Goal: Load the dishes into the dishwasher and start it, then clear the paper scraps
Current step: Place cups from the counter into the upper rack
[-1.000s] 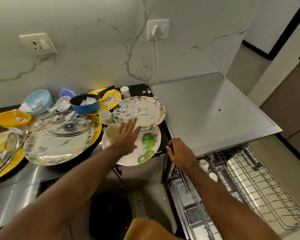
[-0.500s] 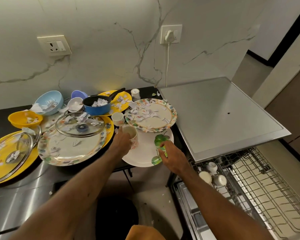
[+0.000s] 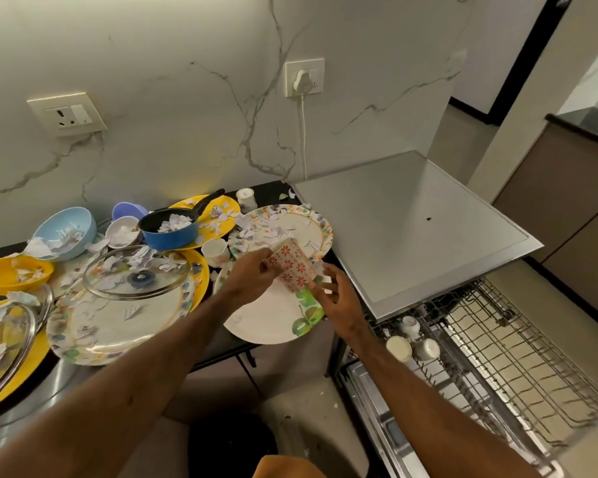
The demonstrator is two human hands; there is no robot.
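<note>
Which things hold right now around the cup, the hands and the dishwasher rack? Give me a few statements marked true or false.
1. The left hand grips the red-flowered cup, tilted, above the leaf-patterned plate. True.
2. The right hand grips the dishwasher rack. False: it is open beside the cup, over the plate's edge.
3. The rack is empty. False: a few white cups sit in its near left corner.
4. The blue saucepan has paper scraps in it. True.
</note>
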